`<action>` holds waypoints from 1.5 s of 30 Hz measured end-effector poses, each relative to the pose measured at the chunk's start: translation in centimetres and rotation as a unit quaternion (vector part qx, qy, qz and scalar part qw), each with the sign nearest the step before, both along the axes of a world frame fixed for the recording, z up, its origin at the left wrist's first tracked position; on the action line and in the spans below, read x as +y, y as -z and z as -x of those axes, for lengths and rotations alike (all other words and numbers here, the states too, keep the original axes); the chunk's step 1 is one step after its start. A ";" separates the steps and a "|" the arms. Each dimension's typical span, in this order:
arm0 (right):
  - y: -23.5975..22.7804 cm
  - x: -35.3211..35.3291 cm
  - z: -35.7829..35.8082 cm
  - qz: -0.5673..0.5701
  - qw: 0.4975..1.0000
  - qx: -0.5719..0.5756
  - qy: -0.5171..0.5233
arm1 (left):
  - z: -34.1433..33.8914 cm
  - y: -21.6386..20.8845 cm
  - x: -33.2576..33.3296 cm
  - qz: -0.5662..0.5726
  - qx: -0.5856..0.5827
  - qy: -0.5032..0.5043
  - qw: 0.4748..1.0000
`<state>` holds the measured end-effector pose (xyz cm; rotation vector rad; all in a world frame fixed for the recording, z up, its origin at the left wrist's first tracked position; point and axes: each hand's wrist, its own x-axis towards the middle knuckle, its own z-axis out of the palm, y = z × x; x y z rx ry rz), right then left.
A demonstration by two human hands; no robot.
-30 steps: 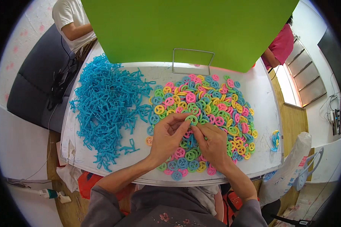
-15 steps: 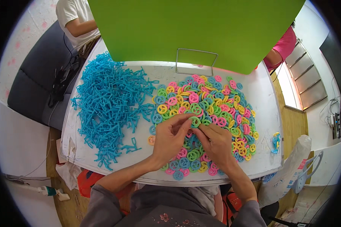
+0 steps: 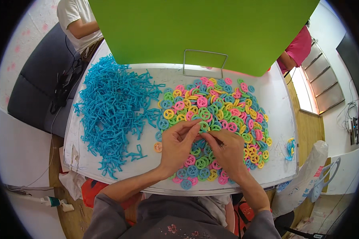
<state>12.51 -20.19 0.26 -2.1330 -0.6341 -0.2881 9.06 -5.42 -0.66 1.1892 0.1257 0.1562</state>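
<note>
Over the near part of a heap of small plastic wheels [image 3: 235, 104], my left hand [image 3: 177, 145] and my right hand [image 3: 228, 153] meet at their fingertips. Both are closed in a pinch around a small green spoked wheel [image 3: 203, 126], whose lower edge the fingers cover. Anything smaller between the fingertips is hidden. The heaped wheels are pink, yellow, green and blue. Left of them lies a large pile of blue plastic frame-like parts [image 3: 111, 107], with a few loose blue pieces [image 3: 137, 153] at its near right side.
A green panel [image 3: 203, 32] rises at the back of the white table [image 3: 273, 119], a bent wire stand [image 3: 203, 75] before it. Assembled blue and yellow pieces [image 3: 291, 149] lie near the right edge. Co-workers' arms show at far left [image 3: 83, 28] and far right [image 3: 289, 59].
The view has shifted slightly, moving the scene a little to the left. My hands stay together at the green wheel, and the right fingers have adjusted slightly.
</note>
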 end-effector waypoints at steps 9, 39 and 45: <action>-0.1 -0.1 0.2 -0.007 1.000 0.014 0.009 | 0.2 0.7 -0.3 -0.006 0.002 -0.008 1.000; 1.0 0.9 0.2 0.060 0.986 -0.155 -0.005 | -0.1 0.5 0.1 -0.011 0.054 -0.028 0.998; 1.0 0.9 0.1 0.061 0.985 -0.160 -0.007 | -0.3 0.8 0.5 -0.041 0.038 -0.017 0.998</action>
